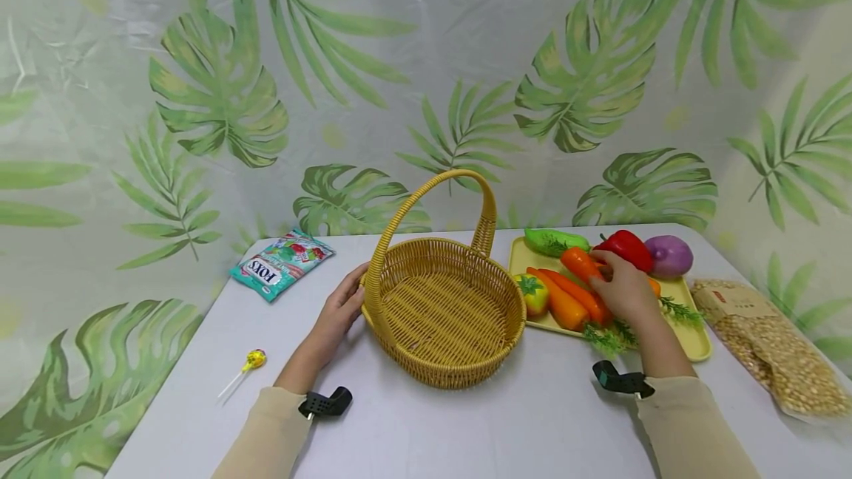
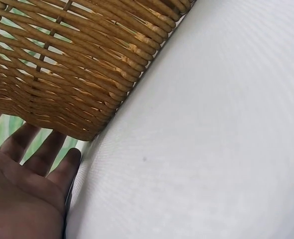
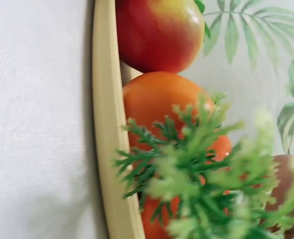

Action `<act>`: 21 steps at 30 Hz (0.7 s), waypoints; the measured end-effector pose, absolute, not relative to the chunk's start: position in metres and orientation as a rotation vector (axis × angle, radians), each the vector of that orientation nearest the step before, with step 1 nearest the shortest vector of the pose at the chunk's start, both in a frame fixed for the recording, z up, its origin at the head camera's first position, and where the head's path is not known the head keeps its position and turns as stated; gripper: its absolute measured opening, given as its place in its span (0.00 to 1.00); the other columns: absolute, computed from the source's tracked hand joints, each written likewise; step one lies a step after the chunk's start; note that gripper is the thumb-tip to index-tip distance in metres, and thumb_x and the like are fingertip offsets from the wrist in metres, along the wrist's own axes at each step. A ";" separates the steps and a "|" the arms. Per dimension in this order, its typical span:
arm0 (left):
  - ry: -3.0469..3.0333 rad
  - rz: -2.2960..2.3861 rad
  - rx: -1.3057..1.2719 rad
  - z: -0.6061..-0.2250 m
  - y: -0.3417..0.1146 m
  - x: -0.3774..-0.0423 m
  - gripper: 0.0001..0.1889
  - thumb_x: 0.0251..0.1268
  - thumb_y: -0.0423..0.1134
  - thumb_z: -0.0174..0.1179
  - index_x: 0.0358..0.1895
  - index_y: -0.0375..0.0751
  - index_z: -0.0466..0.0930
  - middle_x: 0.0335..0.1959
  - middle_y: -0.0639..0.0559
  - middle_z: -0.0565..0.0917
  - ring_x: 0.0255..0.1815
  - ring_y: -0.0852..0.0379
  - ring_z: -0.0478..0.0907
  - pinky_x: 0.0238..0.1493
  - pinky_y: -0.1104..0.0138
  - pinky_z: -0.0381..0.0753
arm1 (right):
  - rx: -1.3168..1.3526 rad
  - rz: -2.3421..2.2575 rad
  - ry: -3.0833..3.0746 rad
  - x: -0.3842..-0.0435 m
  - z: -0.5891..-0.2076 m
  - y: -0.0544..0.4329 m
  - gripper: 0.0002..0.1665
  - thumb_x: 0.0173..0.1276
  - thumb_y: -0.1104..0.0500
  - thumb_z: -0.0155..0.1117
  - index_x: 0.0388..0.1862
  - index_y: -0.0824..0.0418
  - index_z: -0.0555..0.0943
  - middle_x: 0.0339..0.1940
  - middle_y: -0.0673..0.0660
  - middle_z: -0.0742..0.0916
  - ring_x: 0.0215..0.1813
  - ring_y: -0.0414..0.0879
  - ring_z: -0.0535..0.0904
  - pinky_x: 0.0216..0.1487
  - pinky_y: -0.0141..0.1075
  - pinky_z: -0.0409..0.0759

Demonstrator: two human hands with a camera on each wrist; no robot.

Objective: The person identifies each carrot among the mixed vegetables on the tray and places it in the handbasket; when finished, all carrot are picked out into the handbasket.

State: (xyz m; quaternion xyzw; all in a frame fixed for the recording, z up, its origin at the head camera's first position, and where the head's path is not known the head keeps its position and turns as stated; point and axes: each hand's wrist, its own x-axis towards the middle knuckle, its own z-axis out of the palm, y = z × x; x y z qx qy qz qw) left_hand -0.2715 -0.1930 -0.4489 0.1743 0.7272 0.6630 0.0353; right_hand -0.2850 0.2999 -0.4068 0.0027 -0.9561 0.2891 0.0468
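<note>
A round wicker basket (image 1: 452, 372) with a tall arched handle stands mid-table, nothing inside it. My left hand (image 1: 336, 316) touches its left side; in the left wrist view the fingers (image 2: 42, 152) lie fairly straight against the woven wall (image 2: 72, 64). On the right, my right hand (image 1: 626, 287) holds an orange carrot (image 1: 580, 263) above a yellow tray (image 1: 695, 346); leafy green tops show beyond the hand. More carrots (image 1: 566, 303) lie on the tray beside a red-yellow tomato-like vegetable (image 1: 532, 294). The right wrist view shows green leaves (image 3: 187, 184) but not my fingers.
A green vegetable (image 1: 555, 241), a red pepper (image 1: 629, 248) and a round purple vegetable (image 1: 668, 256) lie along the tray's back. Right of it rests a bag of pale kernels (image 1: 772, 346). At left are a FOX'S candy bag (image 1: 281, 263) and a yellow lollipop (image 1: 254, 359).
</note>
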 end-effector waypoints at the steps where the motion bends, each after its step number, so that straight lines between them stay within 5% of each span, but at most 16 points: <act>1: 2.225 2.039 0.541 -0.449 -0.193 -0.272 0.26 0.81 0.48 0.43 0.78 0.60 0.57 0.79 0.56 0.61 0.79 0.54 0.59 0.76 0.50 0.59 | 0.011 0.897 -2.915 -0.285 -0.406 0.299 0.33 0.74 0.54 0.54 0.75 0.63 0.64 0.65 0.74 0.78 0.62 0.71 0.73 0.57 0.64 0.75; 11: 2.176 2.069 0.570 -0.451 -0.194 -0.272 0.26 0.81 0.47 0.43 0.78 0.58 0.55 0.80 0.54 0.59 0.72 0.67 0.67 0.65 0.72 0.73 | 0.043 0.932 -2.870 -0.281 -0.389 0.291 0.35 0.75 0.55 0.54 0.78 0.59 0.59 0.66 0.73 0.77 0.63 0.70 0.74 0.57 0.64 0.75; 21: 2.197 2.045 0.561 -0.451 -0.194 -0.272 0.27 0.80 0.48 0.43 0.79 0.59 0.55 0.80 0.56 0.60 0.72 0.69 0.67 0.66 0.68 0.72 | 0.088 0.926 -2.821 -0.276 -0.376 0.281 0.34 0.73 0.57 0.53 0.77 0.55 0.61 0.62 0.72 0.79 0.60 0.68 0.77 0.56 0.65 0.75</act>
